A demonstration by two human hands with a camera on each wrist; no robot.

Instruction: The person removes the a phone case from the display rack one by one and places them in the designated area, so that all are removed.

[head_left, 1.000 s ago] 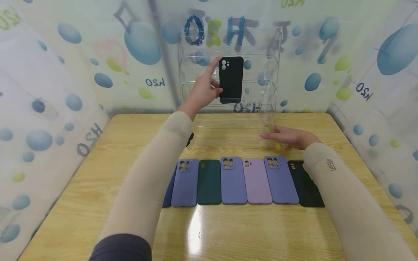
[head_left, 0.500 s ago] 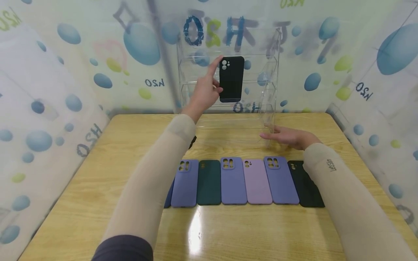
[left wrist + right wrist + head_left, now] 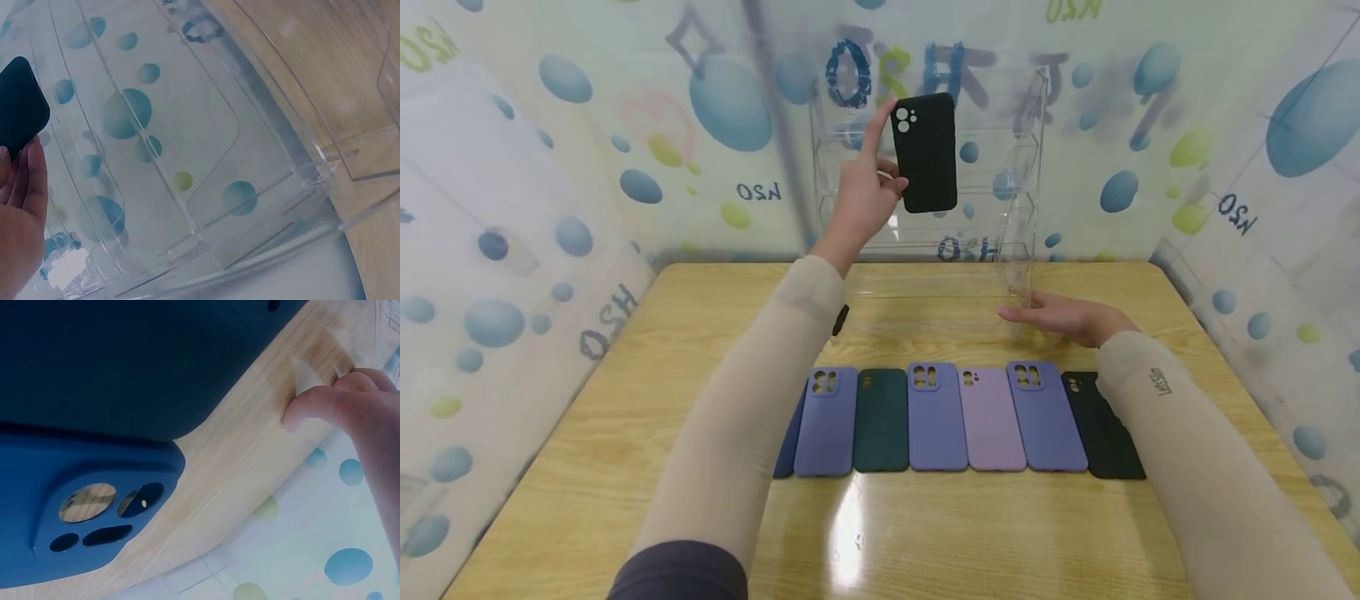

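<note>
The clear acrylic shelf rack [image 3: 925, 192] stands at the far edge of the table [image 3: 587, 467], its tiers rising in front of the raised left hand [image 3: 861, 196]. That hand's fingers [image 3: 874, 133] are clamped on the left edge of a black phone case [image 3: 925, 152], held upright with its long axis near vertical, camera cutout at top, level with the rack's upper tiers. The right hand [image 3: 1060, 315] lies flat, fingers relaxed, against the rack's base, well below the case. A row of phone cases [image 3: 955, 417] lies nearer on the table.
</note>
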